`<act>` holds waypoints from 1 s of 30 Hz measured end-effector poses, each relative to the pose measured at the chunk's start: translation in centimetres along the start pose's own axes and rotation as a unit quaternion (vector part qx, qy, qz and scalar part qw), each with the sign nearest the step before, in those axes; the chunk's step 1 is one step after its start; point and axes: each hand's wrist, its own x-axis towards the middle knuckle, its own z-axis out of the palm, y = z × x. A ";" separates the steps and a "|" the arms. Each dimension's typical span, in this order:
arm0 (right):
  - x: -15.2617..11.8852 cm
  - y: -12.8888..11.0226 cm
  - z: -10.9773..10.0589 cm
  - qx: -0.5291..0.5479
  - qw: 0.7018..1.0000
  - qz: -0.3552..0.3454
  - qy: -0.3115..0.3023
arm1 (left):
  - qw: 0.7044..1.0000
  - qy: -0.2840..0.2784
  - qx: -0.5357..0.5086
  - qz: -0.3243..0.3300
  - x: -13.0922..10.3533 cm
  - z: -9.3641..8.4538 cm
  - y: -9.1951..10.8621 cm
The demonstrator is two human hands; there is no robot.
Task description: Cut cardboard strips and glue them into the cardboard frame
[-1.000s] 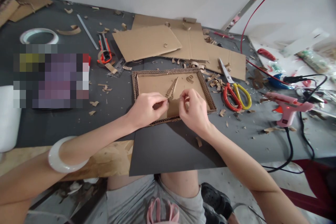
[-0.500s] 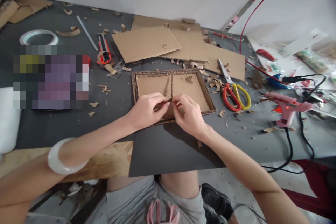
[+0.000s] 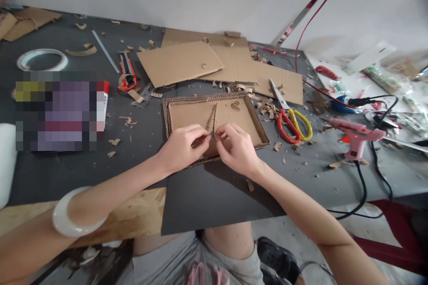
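Cardboard strip [image 3: 214, 118], near end obscured

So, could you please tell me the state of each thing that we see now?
Thin strip: held at its near end.
Left hand: fingertips pinched on the strip.
Right hand: fingertips by the strip's near end; grip unclear.
Cardboard tray: open-topped, resting flat.
Scissors: lying down, blades look closed.
Glue gun: lying down, cord attached, small red glow.
Cutter: lying down, blade position unclear.
Tape roll: lying flat.
Cardboard sheets: flat, overlapping.
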 end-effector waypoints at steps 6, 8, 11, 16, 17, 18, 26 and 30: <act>0.1 0.2 -0.2 -0.006 1.000 0.007 0.004 | 1.000 0.005 -0.014 0.002 0.2 -0.1 0.1; 0.1 0.2 -0.2 -0.008 1.000 0.009 0.009 | 1.000 0.001 -0.017 -0.003 0.2 -0.1 0.2; 0.1 0.2 -0.3 -0.005 1.000 0.008 0.011 | 1.000 -0.001 -0.015 -0.008 0.3 -0.1 0.2; 0.0 0.2 -0.3 0.011 1.000 -0.015 -0.004 | 1.000 -0.007 -0.011 -0.017 0.2 0.0 0.0; -0.1 0.2 -0.3 0.011 1.000 -0.018 -0.005 | 1.000 -0.012 -0.009 -0.019 0.2 0.0 0.0; -0.1 0.3 -0.3 0.012 1.000 -0.020 -0.007 | 1.000 -0.017 -0.007 -0.021 0.2 0.1 -0.1; 0.0 0.5 -0.3 -0.018 0.999 -0.025 -0.018 | 1.000 -0.021 0.009 -0.012 0.1 0.2 -0.1; 0.1 0.6 -0.3 -0.032 0.999 -0.026 -0.002 | 1.000 -0.017 0.007 -0.010 0.1 0.2 -0.1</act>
